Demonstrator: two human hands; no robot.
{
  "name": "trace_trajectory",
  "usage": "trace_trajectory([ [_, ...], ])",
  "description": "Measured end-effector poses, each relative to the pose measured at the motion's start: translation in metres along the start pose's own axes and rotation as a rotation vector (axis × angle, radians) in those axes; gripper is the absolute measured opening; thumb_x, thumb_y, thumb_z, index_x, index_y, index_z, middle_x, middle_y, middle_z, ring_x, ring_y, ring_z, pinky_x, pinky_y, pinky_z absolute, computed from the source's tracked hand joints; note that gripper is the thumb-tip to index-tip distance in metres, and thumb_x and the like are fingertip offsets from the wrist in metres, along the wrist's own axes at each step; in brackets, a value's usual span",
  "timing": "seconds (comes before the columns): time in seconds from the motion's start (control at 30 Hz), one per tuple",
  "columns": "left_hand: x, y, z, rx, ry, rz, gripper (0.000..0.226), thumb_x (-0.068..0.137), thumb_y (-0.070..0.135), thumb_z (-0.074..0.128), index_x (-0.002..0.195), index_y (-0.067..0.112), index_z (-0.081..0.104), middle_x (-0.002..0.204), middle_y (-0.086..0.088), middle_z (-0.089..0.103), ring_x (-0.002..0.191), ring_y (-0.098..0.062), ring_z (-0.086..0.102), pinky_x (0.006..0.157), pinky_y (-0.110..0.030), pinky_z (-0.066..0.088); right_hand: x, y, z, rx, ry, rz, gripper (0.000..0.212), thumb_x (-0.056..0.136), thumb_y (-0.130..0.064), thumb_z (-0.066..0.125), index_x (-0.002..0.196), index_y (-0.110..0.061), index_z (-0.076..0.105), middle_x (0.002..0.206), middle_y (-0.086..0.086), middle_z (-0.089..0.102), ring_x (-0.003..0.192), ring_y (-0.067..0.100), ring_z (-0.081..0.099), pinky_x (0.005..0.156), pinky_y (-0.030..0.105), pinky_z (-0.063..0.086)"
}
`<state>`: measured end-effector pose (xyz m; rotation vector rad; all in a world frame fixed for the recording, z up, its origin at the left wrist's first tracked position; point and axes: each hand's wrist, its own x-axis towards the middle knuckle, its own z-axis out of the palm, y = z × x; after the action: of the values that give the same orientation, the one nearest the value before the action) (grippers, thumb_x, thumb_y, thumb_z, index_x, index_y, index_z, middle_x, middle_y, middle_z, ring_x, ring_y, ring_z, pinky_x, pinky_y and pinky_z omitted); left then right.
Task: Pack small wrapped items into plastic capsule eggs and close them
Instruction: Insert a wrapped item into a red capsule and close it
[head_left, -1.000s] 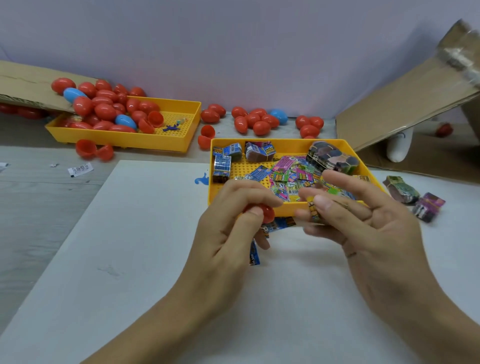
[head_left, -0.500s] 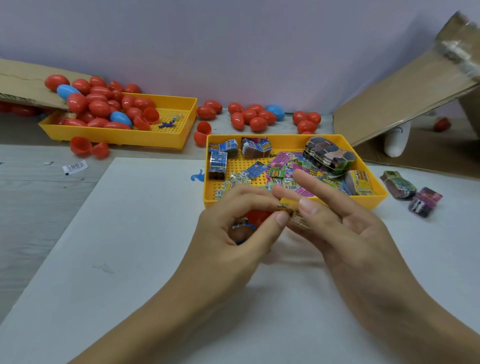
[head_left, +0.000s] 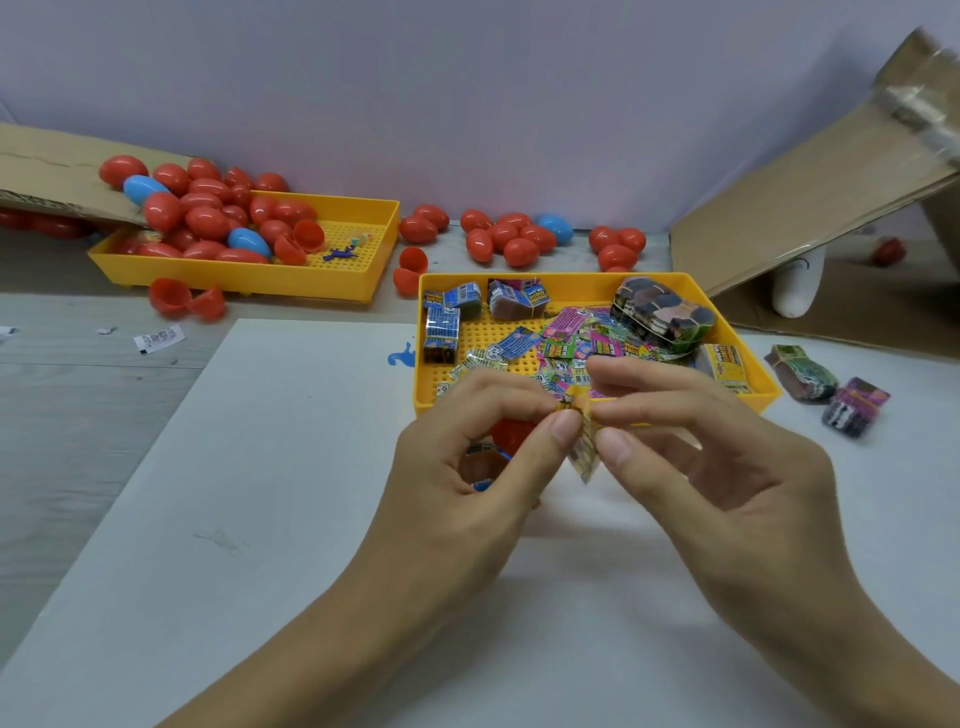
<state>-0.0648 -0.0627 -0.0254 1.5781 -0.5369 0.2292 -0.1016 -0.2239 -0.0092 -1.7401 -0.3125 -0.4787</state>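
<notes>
Head view showed both hands raised over the white board (head_left: 260, 519), left hand (head_left: 467, 493) and right hand (head_left: 727, 493) pinching a small yellow crinkled wrapped item (head_left: 582, 441) between thumbs and forefingers (a red plastic capsule half (head_left: 511, 434), seemingly, was cupped in the left palm), just before the near yellow perforated tray (head_left: 748, 358).

no wording can be read anywhere. the small wrappers in the near yellow tray (head_left: 597, 283) carry bright print, but it is too blurred to make out. the white paper slip (head_left: 158, 339) at ten o'clock on the surface bears dark marks like a barcode, also unreadable.
</notes>
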Motion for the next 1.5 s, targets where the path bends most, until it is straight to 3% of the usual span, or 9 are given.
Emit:
trace_trajectory([
  [0.3,0.000,0.003,0.000,0.063,-0.016,0.052,0.017,0.088,0.032,0.064,0.087,0.015,0.070,0.095,0.008,0.063,0.089,-0.023,0.065,0.060,-0.039,0.057,0.002,-0.002,0.000,0.137,-0.067,0.152,0.021,0.068,-0.040,0.081,0.077,-0.025,0.069,0.117,-0.002,0.064,0.117,0.021,0.061,0.076,0.038,0.058],
  [0.37,0.000,0.004,0.000,0.078,-0.024,0.067,0.016,0.088,0.031,0.064,0.087,0.016,0.069,0.095,0.009,0.062,0.090,-0.021,0.065,0.059,-0.037,0.057,0.003,-0.004,-0.001,0.120,-0.090,0.143,0.030,0.072,-0.051,0.078,0.077,-0.022,0.071,0.117,-0.004,0.065,0.117,0.021,0.061,0.079,0.036,0.058],
  [0.47,-0.001,0.004,-0.001,0.079,-0.035,0.076,0.016,0.089,0.031,0.064,0.089,0.016,0.069,0.096,0.008,0.062,0.088,-0.020,0.065,0.059,-0.037,0.057,0.004,-0.004,-0.002,0.133,-0.117,0.180,0.019,0.074,-0.041,0.074,0.073,-0.023,0.076,0.111,-0.002,0.068,0.114,0.017,0.063,0.081,0.028,0.055],
  [0.7,-0.001,0.002,-0.001,-0.064,-0.125,0.003,0.012,0.089,0.024,0.065,0.089,0.015,0.073,0.098,0.006,0.064,0.089,-0.023,0.064,0.066,-0.028,0.051,0.008,-0.002,-0.006,0.295,-0.120,0.320,0.045,0.068,-0.057,0.078,0.076,-0.013,0.079,0.102,0.002,0.071,0.124,0.022,0.056,0.087,0.045,0.056],
  [0.87,0.000,0.000,-0.002,-0.087,-0.115,-0.031,0.012,0.087,0.024,0.067,0.087,0.013,0.072,0.097,0.006,0.064,0.087,-0.022,0.064,0.063,-0.029,0.052,0.008,-0.002,-0.007,0.256,-0.138,0.345,0.023,0.068,-0.037,0.076,0.072,-0.015,0.079,0.113,0.008,0.070,0.121,0.017,0.060,0.084,0.040,0.057],
  [1.1,0.000,0.000,-0.002,0.021,-0.050,0.036,0.010,0.085,0.021,0.066,0.083,0.013,0.070,0.096,0.005,0.064,0.087,-0.022,0.064,0.064,-0.024,0.051,0.010,-0.002,-0.010,0.370,-0.088,0.390,0.006,0.063,-0.018,0.077,0.069,-0.017,0.077,0.112,0.004,0.073,0.093,0.019,0.069,0.073,0.033,0.056],
  [1.23,-0.002,0.003,0.000,0.091,-0.033,0.099,0.009,0.083,0.018,0.065,0.080,0.010,0.068,0.095,0.004,0.061,0.077,-0.017,0.063,0.055,-0.030,0.053,0.011,-0.004,-0.010,0.335,-0.123,0.384,0.038,0.060,-0.048,0.084,0.072,-0.012,0.078,0.110,0.006,0.072,0.098,0.017,0.067,0.073,0.032,0.055],
  [1.37,-0.003,0.006,0.002,0.130,-0.041,0.119,0.012,0.082,0.017,0.065,0.081,0.006,0.069,0.094,0.002,0.060,0.076,-0.016,0.063,0.052,-0.030,0.051,0.010,-0.001,-0.009,0.222,-0.117,0.365,0.027,0.068,-0.039,0.072,0.075,-0.014,0.080,0.105,0.004,0.073,0.095,0.014,0.065,0.072,0.030,0.053],
  [1.5,-0.004,0.007,0.001,0.174,-0.004,0.127,0.010,0.083,0.016,0.067,0.077,0.007,0.068,0.091,0.002,0.060,0.072,-0.014,0.062,0.049,-0.033,0.049,0.009,-0.001,-0.009,0.221,-0.108,0.340,0.042,0.064,-0.056,0.079,0.080,-0.018,0.081,0.108,0.005,0.072,0.098,0.017,0.065,0.071,0.031,0.054],
])
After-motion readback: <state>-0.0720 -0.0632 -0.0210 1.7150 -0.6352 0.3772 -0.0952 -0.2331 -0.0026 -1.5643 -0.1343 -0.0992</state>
